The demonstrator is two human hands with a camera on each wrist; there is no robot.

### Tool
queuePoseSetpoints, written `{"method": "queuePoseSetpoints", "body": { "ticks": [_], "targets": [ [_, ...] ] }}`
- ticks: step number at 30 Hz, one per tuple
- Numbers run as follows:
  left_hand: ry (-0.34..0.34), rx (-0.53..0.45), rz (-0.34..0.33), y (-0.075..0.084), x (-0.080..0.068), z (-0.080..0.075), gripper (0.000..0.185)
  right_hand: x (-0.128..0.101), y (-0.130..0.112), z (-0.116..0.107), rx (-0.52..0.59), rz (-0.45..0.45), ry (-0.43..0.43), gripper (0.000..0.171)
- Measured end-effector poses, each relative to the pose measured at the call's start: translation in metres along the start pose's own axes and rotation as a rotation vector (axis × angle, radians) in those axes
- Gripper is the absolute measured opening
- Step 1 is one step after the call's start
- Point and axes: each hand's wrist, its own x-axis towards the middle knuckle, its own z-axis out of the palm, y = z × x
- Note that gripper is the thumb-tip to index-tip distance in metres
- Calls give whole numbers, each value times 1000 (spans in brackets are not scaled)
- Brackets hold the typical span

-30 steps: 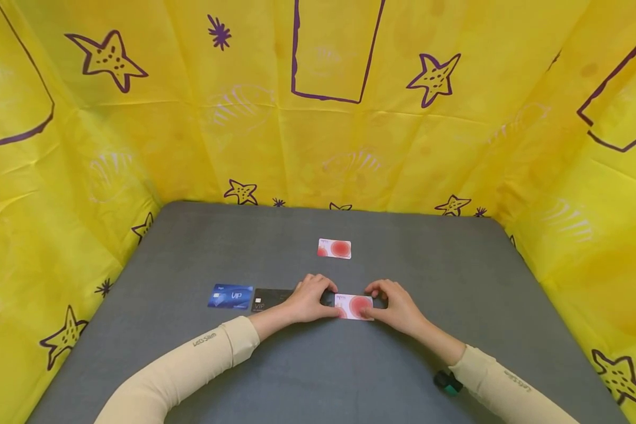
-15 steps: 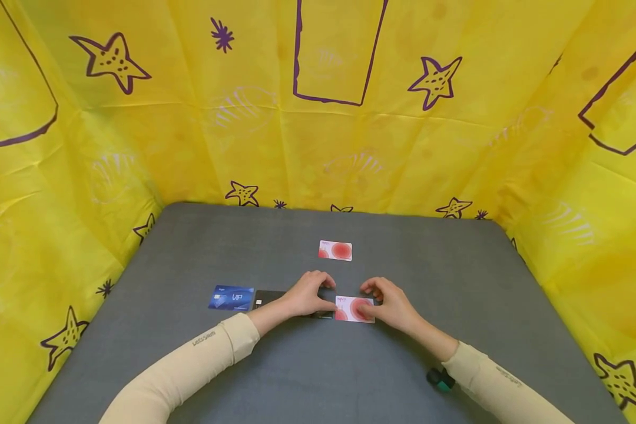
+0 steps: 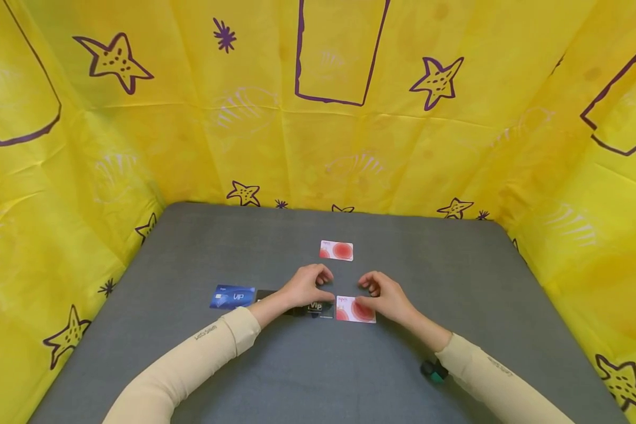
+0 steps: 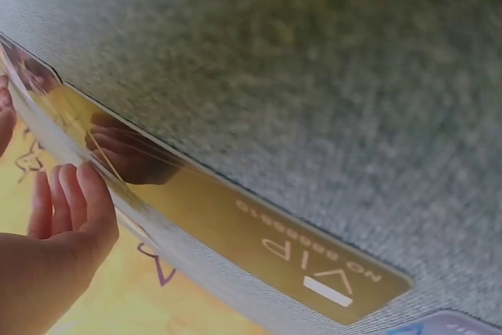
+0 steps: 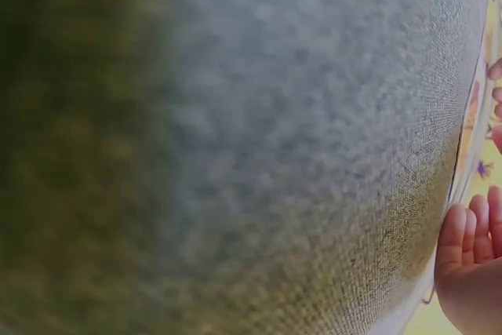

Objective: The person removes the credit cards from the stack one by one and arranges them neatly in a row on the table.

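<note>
The near pink card (image 3: 351,312) lies flat on the gray table (image 3: 318,371), the right hand (image 3: 388,298) hiding a bit of it. Both hands curl loosely around nothing, and the left hand (image 3: 303,287) partly hides a Vip card (image 3: 322,308) and a black card (image 3: 265,295). Beside them lies a blue card (image 3: 232,297), with a far pink card (image 3: 336,250) behind.

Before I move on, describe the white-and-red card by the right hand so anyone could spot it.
On the gray table, a row of cards starts with a blue card at left. At its right end, beside the right hand, is the white-and-red card. Unlike its twin farther back, it neighbors a dark card.
</note>
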Motion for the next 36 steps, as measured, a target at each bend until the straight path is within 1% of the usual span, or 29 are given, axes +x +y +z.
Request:
{"method": "queuePoseSetpoints", "body": {
  "ticks": [7,12,19,28,36],
  "targets": [
    [22,-8,3,-5,6,-2,38,8,0,0,22,42,-10,36],
    [38,-16,10,-4,10,-3,37,13,-3,1,52,66,-14,37],
    [60,-22,-30,-7,16,-4,37,20,-3,2,46,72,-7,36],
    [106,-12,-66,-13,25,-6,40,35,1,0,35,66,44,35],
    [145,-16,-109,-16,31,-10,42,49,4,-2,2,103,61,37]
  ]
}}
